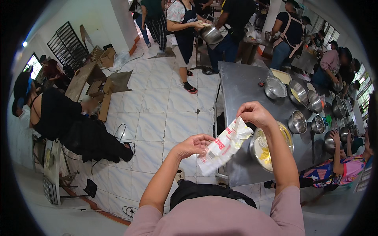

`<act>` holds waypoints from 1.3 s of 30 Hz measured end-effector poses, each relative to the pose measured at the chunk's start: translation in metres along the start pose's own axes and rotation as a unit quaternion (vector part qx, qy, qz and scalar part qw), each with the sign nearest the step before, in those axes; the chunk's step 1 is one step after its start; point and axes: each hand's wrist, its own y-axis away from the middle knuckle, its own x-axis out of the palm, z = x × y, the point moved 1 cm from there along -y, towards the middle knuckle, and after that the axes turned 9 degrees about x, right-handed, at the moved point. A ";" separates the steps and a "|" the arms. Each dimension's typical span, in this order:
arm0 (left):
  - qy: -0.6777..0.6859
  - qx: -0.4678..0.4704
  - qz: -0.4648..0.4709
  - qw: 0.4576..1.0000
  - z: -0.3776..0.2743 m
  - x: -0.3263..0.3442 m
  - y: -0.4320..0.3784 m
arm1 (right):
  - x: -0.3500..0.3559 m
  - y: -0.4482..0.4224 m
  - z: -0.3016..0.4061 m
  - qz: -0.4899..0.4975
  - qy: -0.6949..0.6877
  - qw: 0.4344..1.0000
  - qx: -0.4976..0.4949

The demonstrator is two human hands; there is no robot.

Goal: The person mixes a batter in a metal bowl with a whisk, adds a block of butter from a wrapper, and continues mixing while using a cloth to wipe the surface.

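Observation:
Both my hands hold a white butter wrapper (220,147) with red print, spread at a slant in front of me, beyond the table's near left corner. My left hand (194,146) pinches its left edge between thumb and fingers. At the wrapper's top corner, my right hand (255,113) grips it with thumb and fingertips. Yellow smears show on the wrapper's right part. Under my right forearm a large steel mixing bowl (256,157) stands on the metal table (240,85); it holds a pale mass and yellow pieces, partly hidden by the arm.
Several steel bowls stand along the table, among them one with white powder (275,87) and one with a pale mix (297,121). A dark spatula (313,146) lies nearby. People stand around the table's far side. Another person bends over a wooden shelf (84,78) at left; cables lie on the tiled floor.

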 end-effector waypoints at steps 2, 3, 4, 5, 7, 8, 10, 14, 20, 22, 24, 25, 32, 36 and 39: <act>-0.005 -0.084 0.048 0.995 -0.024 -0.016 0.005 | 0.020 -0.027 -0.005 0.028 0.028 0.999 0.014; 0.002 -0.086 0.048 0.995 -0.026 -0.031 0.009 | 0.033 -0.040 -0.007 0.027 0.027 0.999 0.021; -0.012 -0.097 0.057 0.994 -0.025 -0.044 0.011 | 0.046 -0.052 -0.008 0.028 0.026 0.999 0.029; -0.025 -0.107 0.066 0.992 -0.024 -0.056 0.012 | 0.057 -0.063 -0.009 0.028 0.024 0.999 0.037; -0.026 -0.094 0.052 0.994 -0.032 -0.066 0.016 | 0.075 -0.081 -0.012 0.018 0.029 0.998 0.061; -0.043 -0.086 0.048 0.994 -0.034 -0.076 0.017 | 0.084 -0.091 -0.013 0.023 0.014 0.997 0.067; -0.040 -0.086 0.032 0.995 -0.038 -0.094 0.020 | 0.094 -0.109 -0.015 0.026 0.000 0.997 0.078; -0.044 -0.110 0.021 0.993 -0.037 -0.129 0.013 | 0.100 -0.130 -0.016 0.013 -0.014 0.992 0.125; -0.137 -0.100 -0.233 0.957 -0.023 -0.183 -0.016 | 0.142 -0.122 -0.006 -0.383 0.359 0.834 -0.168; -0.141 -0.100 -0.249 0.953 -0.008 -0.206 -0.028 | 0.168 -0.126 -0.024 -0.366 0.402 0.815 -0.198; -0.148 -0.103 -0.255 0.950 0.001 -0.223 -0.042 | 0.182 -0.142 -0.049 -0.342 0.434 0.811 -0.192; -0.192 -0.109 -0.223 0.949 0.002 -0.230 -0.051 | 0.186 -0.155 -0.057 -0.329 0.442 0.817 -0.170; -0.137 -0.174 -0.115 0.968 -0.018 -0.281 -0.110 | 0.149 -0.252 -0.105 -0.309 0.427 0.849 -0.049; -0.162 -0.200 -0.100 0.961 -0.020 -0.313 -0.142 | 0.130 -0.293 -0.119 -0.287 0.399 0.870 0.020; -0.177 -0.164 -0.126 0.962 -0.009 -0.341 -0.156 | 0.127 -0.327 -0.128 -0.276 0.369 0.883 0.093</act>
